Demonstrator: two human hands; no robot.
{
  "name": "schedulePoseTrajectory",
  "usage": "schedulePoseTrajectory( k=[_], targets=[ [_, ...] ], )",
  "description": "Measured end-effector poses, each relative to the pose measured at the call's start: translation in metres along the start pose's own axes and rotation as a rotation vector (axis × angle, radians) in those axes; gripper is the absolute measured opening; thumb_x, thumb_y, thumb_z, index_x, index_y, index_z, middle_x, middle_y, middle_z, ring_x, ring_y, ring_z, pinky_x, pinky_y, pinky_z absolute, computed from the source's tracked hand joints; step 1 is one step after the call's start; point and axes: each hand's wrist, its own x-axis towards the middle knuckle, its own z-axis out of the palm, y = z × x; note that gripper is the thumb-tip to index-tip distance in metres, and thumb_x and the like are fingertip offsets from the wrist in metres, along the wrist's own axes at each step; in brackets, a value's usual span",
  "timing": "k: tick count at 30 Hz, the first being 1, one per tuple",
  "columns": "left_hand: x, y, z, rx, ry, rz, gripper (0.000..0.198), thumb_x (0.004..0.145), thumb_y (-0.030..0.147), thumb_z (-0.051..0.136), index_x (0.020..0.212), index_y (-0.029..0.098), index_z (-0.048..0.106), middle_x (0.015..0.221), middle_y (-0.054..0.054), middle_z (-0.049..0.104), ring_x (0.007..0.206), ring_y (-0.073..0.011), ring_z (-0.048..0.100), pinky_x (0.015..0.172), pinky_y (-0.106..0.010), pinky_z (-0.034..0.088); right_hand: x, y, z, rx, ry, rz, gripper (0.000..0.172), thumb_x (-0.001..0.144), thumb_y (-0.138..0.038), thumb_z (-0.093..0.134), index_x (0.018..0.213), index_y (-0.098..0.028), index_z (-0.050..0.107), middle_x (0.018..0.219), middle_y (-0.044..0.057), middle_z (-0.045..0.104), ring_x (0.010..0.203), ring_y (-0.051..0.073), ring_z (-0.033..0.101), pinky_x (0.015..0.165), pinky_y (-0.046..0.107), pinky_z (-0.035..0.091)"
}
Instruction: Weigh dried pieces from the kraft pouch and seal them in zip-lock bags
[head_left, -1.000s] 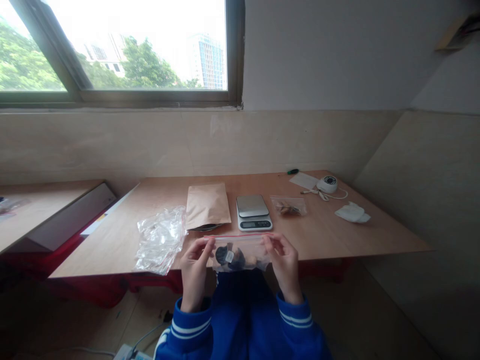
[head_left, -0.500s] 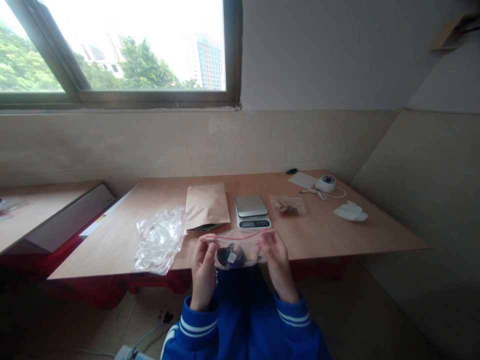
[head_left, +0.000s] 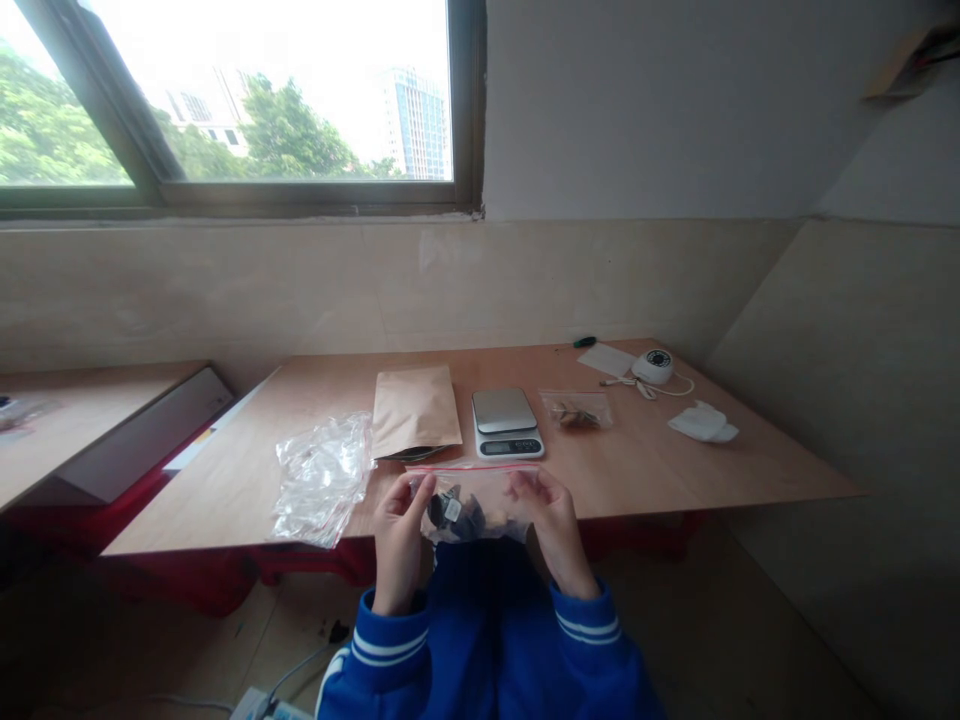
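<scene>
Both my hands hold up a small clear zip bag with a red seal strip, just over the near edge of the wooden table. Dark pieces sit inside the bag. My left hand pinches the bag's left upper corner, fingers closed on it. My right hand pinches the bag's right upper part. Both wrists wear blue sleeves with white stripes.
On the table lie a heap of clear zip bags, a brown paper pouch, a small digital scale, another filled clear bag, a white round device with cable, white paper, and a crumpled white tissue.
My hands drew closer together along the bag's top, then spread slightly again; the bag stays held at the table's near edge.
</scene>
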Motion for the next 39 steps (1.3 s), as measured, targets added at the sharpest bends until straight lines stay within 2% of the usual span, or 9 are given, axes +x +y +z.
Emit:
schedulePoseTrajectory(
  k=[3, 8, 13, 18, 25, 28, 31, 34, 39],
  targets=[
    [0.001, -0.001, -0.003, 0.039, -0.048, 0.006, 0.023, 0.076, 0.038, 0.067, 0.08, 0.015, 0.066, 0.078, -0.003, 0.064, 0.077, -0.0152, 0.057, 0.072, -0.026, 0.045, 0.0, -0.002, -0.001, -0.013, 0.014, -0.018, 0.027, 0.077, -0.046, 0.066, 0.076, -0.018, 0.064, 0.07, 0.001, 0.067, 0.067, 0.015, 0.061, 0.068, 0.028, 0.049],
    [0.002, 0.0, -0.006, 0.091, -0.076, 0.04, 0.021, 0.077, 0.037, 0.066, 0.076, 0.016, 0.066, 0.076, -0.002, 0.063, 0.078, -0.0154, 0.056, 0.074, -0.025, 0.044, 0.0, -0.006, -0.003, -0.102, 0.026, -0.096, 0.024, 0.078, -0.043, 0.065, 0.076, -0.019, 0.064, 0.073, 0.002, 0.067, 0.073, 0.018, 0.062, 0.073, 0.031, 0.049],
    [0.001, 0.004, -0.007, 0.14, -0.079, 0.027, 0.022, 0.074, 0.038, 0.068, 0.072, 0.016, 0.066, 0.07, -0.001, 0.062, 0.071, -0.0141, 0.054, 0.068, -0.024, 0.043, -0.001, -0.004, -0.005, -0.159, 0.042, -0.111, 0.021, 0.081, -0.04, 0.063, 0.08, -0.019, 0.062, 0.075, 0.003, 0.066, 0.074, 0.019, 0.061, 0.071, 0.031, 0.048],
    [0.0, 0.008, -0.008, 0.189, -0.048, 0.032, 0.024, 0.071, 0.039, 0.07, 0.067, 0.016, 0.066, 0.066, -0.001, 0.06, 0.067, -0.0137, 0.052, 0.062, -0.023, 0.042, 0.0, -0.004, -0.006, -0.197, 0.047, -0.197, 0.018, 0.082, -0.038, 0.061, 0.08, -0.02, 0.061, 0.077, 0.002, 0.063, 0.079, 0.019, 0.059, 0.078, 0.032, 0.046],
    [0.0, 0.007, -0.01, 0.218, -0.076, 0.032, 0.021, 0.072, 0.037, 0.07, 0.075, 0.016, 0.07, 0.074, -0.003, 0.066, 0.076, -0.017, 0.058, 0.072, -0.026, 0.046, 0.003, -0.001, -0.007, -0.217, 0.073, -0.324, 0.015, 0.081, -0.033, 0.062, 0.072, -0.02, 0.06, 0.079, 0.001, 0.057, 0.082, 0.018, 0.057, 0.08, 0.031, 0.044],
    [0.001, 0.007, -0.011, 0.234, -0.066, 0.047, 0.022, 0.071, 0.038, 0.071, 0.075, 0.016, 0.07, 0.075, -0.003, 0.067, 0.077, -0.0181, 0.059, 0.074, -0.027, 0.046, 0.003, 0.0, -0.005, -0.2, 0.089, -0.313, 0.016, 0.08, -0.033, 0.063, 0.072, -0.02, 0.06, 0.078, 0.001, 0.057, 0.08, 0.017, 0.057, 0.08, 0.031, 0.045],
    [0.001, 0.005, -0.01, 0.223, -0.047, 0.047, 0.024, 0.071, 0.039, 0.071, 0.077, 0.016, 0.069, 0.075, -0.003, 0.066, 0.076, -0.018, 0.059, 0.071, -0.027, 0.047, 0.001, 0.001, -0.002, -0.157, 0.072, -0.211, 0.017, 0.08, -0.037, 0.063, 0.076, -0.02, 0.062, 0.077, 0.002, 0.061, 0.079, 0.018, 0.059, 0.078, 0.031, 0.047],
    [0.001, 0.0, -0.009, 0.133, -0.056, 0.037, 0.026, 0.073, 0.041, 0.069, 0.082, 0.017, 0.067, 0.076, -0.003, 0.065, 0.076, -0.0171, 0.059, 0.07, -0.026, 0.048, -0.003, 0.001, 0.0, -0.042, 0.045, -0.078, 0.021, 0.079, -0.04, 0.064, 0.083, -0.019, 0.062, 0.08, 0.002, 0.064, 0.081, 0.019, 0.062, 0.078, 0.032, 0.05],
    [0.0, -0.006, -0.007, -0.051, -0.127, -0.006, 0.03, 0.074, 0.04, 0.068, 0.091, 0.017, 0.064, 0.087, -0.005, 0.066, 0.084, -0.0192, 0.062, 0.077, -0.03, 0.049, -0.005, 0.002, 0.002, 0.085, -0.021, -0.029, 0.026, 0.076, -0.041, 0.068, 0.091, -0.021, 0.062, 0.086, 0.003, 0.069, 0.083, 0.019, 0.065, 0.08, 0.032, 0.052]
  ],
)
